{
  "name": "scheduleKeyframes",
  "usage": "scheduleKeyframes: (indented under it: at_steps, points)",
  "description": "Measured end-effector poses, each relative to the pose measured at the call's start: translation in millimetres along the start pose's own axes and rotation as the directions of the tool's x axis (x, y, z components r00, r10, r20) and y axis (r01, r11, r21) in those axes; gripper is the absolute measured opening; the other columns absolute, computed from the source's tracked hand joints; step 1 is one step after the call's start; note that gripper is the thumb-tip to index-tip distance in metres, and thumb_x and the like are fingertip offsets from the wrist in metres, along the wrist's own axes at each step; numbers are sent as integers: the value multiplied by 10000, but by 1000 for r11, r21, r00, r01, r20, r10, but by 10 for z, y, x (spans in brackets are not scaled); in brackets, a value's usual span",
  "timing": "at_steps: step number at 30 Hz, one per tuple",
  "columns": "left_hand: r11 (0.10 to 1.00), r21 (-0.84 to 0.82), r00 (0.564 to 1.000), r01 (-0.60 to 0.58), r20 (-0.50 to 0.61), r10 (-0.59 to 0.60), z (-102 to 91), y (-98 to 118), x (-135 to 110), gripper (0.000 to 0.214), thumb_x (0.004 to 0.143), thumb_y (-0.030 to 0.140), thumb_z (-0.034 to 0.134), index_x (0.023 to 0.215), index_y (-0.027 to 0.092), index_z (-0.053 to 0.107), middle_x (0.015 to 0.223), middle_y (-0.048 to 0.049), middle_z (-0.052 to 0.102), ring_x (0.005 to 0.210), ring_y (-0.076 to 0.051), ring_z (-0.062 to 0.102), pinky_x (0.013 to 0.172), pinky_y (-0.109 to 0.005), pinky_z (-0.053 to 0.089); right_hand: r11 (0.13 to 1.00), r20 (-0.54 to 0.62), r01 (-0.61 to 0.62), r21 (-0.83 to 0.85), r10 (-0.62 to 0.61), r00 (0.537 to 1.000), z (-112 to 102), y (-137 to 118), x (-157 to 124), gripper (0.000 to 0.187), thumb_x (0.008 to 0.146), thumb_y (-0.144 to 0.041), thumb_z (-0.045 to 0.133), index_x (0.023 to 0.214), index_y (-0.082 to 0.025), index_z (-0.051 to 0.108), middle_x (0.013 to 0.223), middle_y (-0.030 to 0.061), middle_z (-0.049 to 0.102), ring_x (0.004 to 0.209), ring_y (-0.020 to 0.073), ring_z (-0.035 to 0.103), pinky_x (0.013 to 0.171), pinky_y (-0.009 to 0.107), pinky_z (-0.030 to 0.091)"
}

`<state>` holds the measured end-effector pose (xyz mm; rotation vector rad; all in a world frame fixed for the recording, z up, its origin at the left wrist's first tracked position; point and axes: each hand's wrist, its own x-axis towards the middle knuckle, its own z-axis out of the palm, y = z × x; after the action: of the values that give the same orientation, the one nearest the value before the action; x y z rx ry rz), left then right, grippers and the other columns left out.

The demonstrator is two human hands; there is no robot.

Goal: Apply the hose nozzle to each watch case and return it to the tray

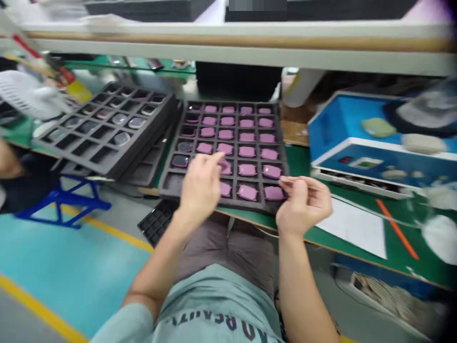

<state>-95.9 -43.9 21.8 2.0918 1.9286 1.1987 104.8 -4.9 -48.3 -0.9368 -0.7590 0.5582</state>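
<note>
From my remote position I find a black foam tray [164,188] lying on the green bench [298,159], its compartments set in a grid. Most hold pink-topped square pieces [247,152]. Dark glossy pieces [180,161] sit in the far-left column, and the near-left corner compartment [172,181] shows no piece. The left hand [200,188] is over the tray, its fingers [215,161] loosely bent above a pink piece; I cannot tell whether they touch it. The right hand [303,207] is at the tray's near-right corner, its fingers [291,183] pinched on a thin pale strip [284,179]. A second foam tray [103,164], tilted on the far left, holds rounded translucent pieces [122,138].
</note>
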Motion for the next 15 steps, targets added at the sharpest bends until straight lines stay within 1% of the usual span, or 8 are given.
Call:
scheduleKeyframes:
  at_steps: [2,3,4,6,8,11,13,15]
  points:
    - [986,136,992,97,62,-106,-443,-335,-65,384,1024,181,476,1310,170,733,1153,-112,691,1073,-235,682,1013,-374,541,1000,26,1,16,-1,1000,-12,-3,-18,222,856,-407,798,899,-216,693,780,-17,746,696,162,768,733,347,693]
    - [975,182,981,129,118,-152,-619,-485,-93,382,1014,190,475,1285,174,744,1122,-108,697,1059,-238,690,1002,-379,548,1000,45,-4,14,3,999,-22,-13,-27,224,858,-413,795,900,-217,695,783,-14,748,699,165,771,733,353,697]
    - [971,203,960,126,223,-171,-747,-614,-113,376,1008,202,479,1267,183,750,1116,-104,714,1069,-243,698,1003,-384,551,1000,62,-9,7,8,998,-33,-25,-32,226,862,-420,790,903,-219,696,786,-13,749,705,169,774,735,359,701]
    - [975,213,900,67,408,-151,-863,-785,-136,380,998,212,493,1291,198,734,1194,-105,749,1143,-258,702,1059,-420,531,1000,79,-9,-3,10,997,-54,-40,-31,226,869,-427,779,911,-222,695,791,-12,751,718,174,780,734,363,705]
    - [977,214,868,12,483,-117,-861,-849,-159,435,988,207,504,1385,201,681,1288,-107,756,1206,-269,693,1117,-464,499,1000,71,2,-4,-1,997,-69,-35,-20,222,875,-427,770,915,-222,694,792,-10,752,723,173,781,729,355,703]
    - [977,210,930,27,354,-102,-860,-854,-198,509,960,198,516,1453,151,633,1329,-136,749,1225,-274,693,1116,-460,512,1000,64,13,5,-13,998,-81,0,-3,213,885,-426,758,916,-226,693,795,-11,752,722,170,779,718,347,700]
    - [978,193,971,76,209,-116,-909,-866,-198,483,943,203,528,1396,120,675,1326,-150,751,1211,-271,706,1064,-423,552,1000,77,12,16,-14,997,-84,23,4,210,890,-423,754,921,-224,695,794,-11,752,716,166,775,708,340,696]
    - [972,211,985,103,118,-130,-942,-895,-163,438,937,207,538,1326,126,723,1310,-137,767,1193,-266,719,1036,-406,567,999,93,17,28,-20,996,-87,35,8,212,894,-417,754,925,-214,699,794,-6,754,703,160,769,698,328,690]
